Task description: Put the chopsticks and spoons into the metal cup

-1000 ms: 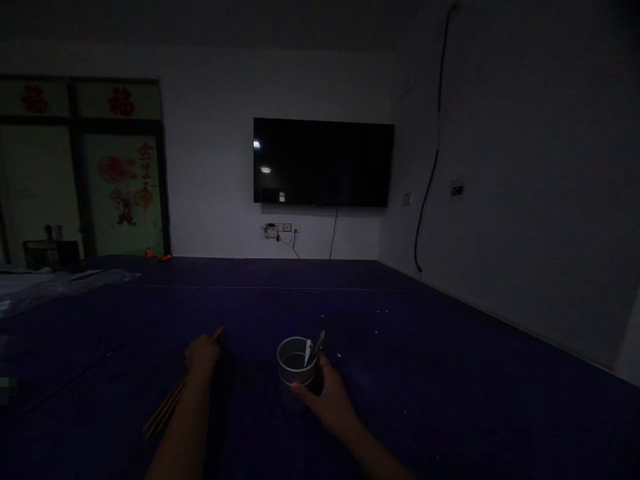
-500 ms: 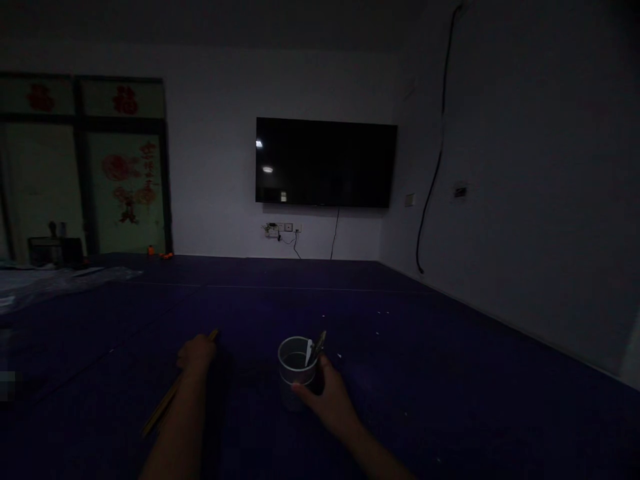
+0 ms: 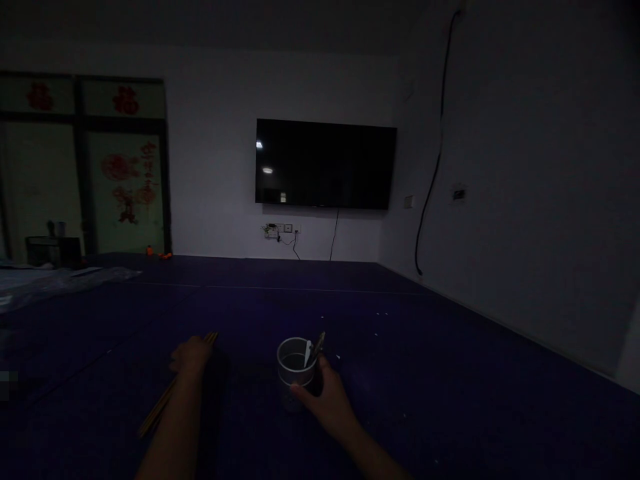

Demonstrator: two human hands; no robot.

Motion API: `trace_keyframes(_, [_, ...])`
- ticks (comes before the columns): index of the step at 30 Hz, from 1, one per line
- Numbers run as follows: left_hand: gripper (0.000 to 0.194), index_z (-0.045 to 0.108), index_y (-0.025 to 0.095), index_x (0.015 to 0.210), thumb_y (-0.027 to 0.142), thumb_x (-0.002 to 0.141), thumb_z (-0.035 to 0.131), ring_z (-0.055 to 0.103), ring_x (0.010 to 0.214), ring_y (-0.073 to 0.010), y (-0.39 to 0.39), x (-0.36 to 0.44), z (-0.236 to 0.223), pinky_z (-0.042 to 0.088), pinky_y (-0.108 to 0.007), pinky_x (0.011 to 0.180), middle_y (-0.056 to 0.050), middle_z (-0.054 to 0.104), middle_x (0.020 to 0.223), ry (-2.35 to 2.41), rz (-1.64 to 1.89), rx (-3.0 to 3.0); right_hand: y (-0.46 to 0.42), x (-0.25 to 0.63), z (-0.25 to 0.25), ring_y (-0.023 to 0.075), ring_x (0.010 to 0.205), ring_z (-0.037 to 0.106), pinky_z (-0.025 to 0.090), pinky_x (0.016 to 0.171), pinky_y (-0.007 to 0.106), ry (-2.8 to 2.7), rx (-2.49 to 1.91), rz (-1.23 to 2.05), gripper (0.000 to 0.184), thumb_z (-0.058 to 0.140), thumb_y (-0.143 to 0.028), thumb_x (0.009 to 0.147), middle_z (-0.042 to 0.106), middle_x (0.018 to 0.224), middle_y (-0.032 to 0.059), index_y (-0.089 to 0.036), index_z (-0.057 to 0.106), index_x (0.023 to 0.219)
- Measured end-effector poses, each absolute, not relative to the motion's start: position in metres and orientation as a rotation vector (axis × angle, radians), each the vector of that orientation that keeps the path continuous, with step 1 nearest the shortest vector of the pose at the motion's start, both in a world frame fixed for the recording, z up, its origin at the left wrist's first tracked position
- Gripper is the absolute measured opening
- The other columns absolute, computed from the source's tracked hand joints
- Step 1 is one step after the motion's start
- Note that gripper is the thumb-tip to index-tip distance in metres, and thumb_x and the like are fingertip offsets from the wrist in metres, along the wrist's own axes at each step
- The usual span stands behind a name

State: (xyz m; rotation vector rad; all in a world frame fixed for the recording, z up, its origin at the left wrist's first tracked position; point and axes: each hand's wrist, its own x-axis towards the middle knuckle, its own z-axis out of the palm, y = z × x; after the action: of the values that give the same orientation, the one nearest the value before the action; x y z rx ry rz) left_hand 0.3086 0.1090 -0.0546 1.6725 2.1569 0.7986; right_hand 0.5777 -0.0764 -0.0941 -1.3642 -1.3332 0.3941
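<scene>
My left hand (image 3: 190, 357) is closed around a small bundle of wooden chopsticks (image 3: 159, 408), which slant from lower left to upper right. Their far tips poke out past my fingers, low over the dark purple floor covering (image 3: 250, 427). To the right, a grey metal utensil cup (image 3: 289, 381) stands upright. My right hand (image 3: 327, 400) grips its right side, thumb across the front and fingers behind. Inside the cup, a white handle (image 3: 308, 353) and a darker, flat-looking utensil (image 3: 319, 343) lean against the right rim. Dim light hides the cup's lower part.
White scraps (image 3: 338, 357) dot the floor beyond the cup. Clear plastic sheeting (image 3: 107, 275) lies at far left, near small orange objects (image 3: 165, 256). A television (image 3: 325, 163) hangs on the back wall above sockets (image 3: 280, 229). A black cable (image 3: 431, 190) runs down the right wall.
My left hand has shifted slightly left with the chopsticks, whose tips now show a little spread. My right hand and the utensil cup stay almost in place.
</scene>
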Motion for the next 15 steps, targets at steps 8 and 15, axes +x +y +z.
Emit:
trace_keyframes(8, [0.04,0.065,0.013,0.108,0.034,0.078,0.048,0.053,0.113,-0.0418,0.093,0.315,-0.041,0.047,-0.05,0.08,-0.025,0.06,0.118,2.262,0.609,1.533,-0.076,0.577,-0.094,0.029,0.118,0.054,0.042,0.1,0.043,-1.342,-1.372,0.4,0.076,0.075,-0.044,0.062,0.059,0.126,0.0139,-0.017,0.05,0.129])
trace_keyframes(15, [0.039,0.066,0.013,0.104,0.035,0.073,0.056,0.056,0.11,-0.042,0.091,0.315,-0.037,0.046,-0.049,0.08,-0.025,0.062,0.115,2.239,0.615,1.547,-0.077,0.576,-0.092,0.0287,0.116,0.055,0.043,0.099,0.043,-1.346,-1.337,0.4,0.076,0.076,-0.042,0.062,0.06,0.125,0.0122,-0.02,0.05,0.129])
